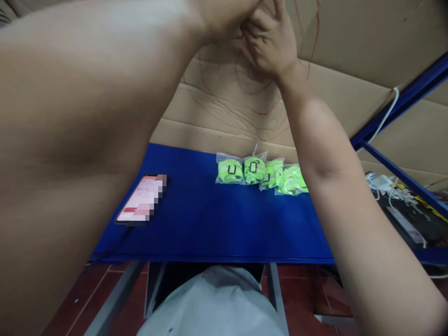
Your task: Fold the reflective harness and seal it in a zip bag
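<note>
Both my arms reach up in front of the cardboard, and my hands meet at the top edge of the view. My left hand (229, 18) is partly cut off there, and its fingers are hidden. My right hand (275, 44) touches it with curled fingers; whatever lies between the two hands, if anything, does not show. Below them, at the back of the blue table (224, 224), several clear bags of neon-green folded fabric with grey stripes stand in a row, among them a bag (230, 170) at the left end. My right forearm covers the row's right end.
A lit phone (142, 198) lies on the table's left side, partly blurred out. Cardboard (224, 102) with red scribbles backs the table. At right are a blue frame bar (406, 175), a white cable (387, 116) and a dark surface with white clutter (395, 191).
</note>
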